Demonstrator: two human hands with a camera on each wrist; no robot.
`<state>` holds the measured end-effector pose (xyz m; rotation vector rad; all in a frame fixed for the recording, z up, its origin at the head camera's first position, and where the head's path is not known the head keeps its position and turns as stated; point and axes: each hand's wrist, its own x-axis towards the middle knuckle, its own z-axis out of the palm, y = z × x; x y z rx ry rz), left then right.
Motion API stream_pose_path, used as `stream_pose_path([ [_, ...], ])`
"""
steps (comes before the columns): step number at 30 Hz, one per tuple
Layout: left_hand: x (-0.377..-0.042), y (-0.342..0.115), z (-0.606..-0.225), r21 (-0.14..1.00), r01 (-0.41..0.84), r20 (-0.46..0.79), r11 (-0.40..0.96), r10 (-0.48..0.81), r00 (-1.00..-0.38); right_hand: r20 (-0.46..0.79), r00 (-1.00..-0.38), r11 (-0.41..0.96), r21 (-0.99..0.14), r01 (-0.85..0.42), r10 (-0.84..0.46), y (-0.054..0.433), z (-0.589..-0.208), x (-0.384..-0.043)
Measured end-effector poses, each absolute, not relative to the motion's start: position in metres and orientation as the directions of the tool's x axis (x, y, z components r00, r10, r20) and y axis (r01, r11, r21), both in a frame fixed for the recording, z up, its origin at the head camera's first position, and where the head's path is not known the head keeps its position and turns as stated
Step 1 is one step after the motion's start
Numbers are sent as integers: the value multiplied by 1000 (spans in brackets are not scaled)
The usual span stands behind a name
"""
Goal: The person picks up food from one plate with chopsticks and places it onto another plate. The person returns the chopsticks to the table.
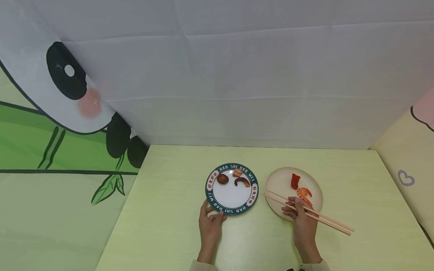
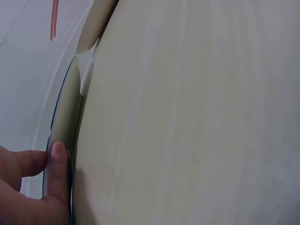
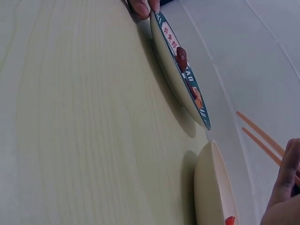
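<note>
My left hand (image 1: 211, 227) grips the near-left edge of a white plate (image 1: 230, 196) with a green lettered rim. In the left wrist view its thumb and fingers (image 2: 57, 171) hold that plate's side. On the plate lie a brown mushroom cap (image 1: 222, 178), a pinkish-brown meat piece (image 1: 237, 172) and a curled tentacle piece (image 1: 242, 182). My right hand (image 1: 304, 226) holds a pair of wooden chopsticks (image 1: 330, 222) over the cream plate (image 1: 278, 178). Their tips point left, toward the gap between the plates, with nothing between them. A red food piece (image 1: 295, 181) and an orange shrimp (image 1: 304, 194) rest on the cream plate.
Both plates stand side by side on a pale yellow-green table (image 1: 162, 226). A pale cloth wall (image 1: 254, 82) rises behind the table's back edge. Printed cartoon panels flank it, with a green-and-white panel (image 1: 68, 150) on the left.
</note>
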<state>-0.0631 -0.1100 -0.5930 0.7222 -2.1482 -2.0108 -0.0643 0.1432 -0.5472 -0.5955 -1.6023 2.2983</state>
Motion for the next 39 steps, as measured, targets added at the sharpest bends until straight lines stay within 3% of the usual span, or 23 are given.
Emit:
stream_pose_path([
  [39, -64, -111, -596, 964, -266, -236, 13, -420, -876, -155, -886, -336, -942, -1, 438, 139, -546, -69],
])
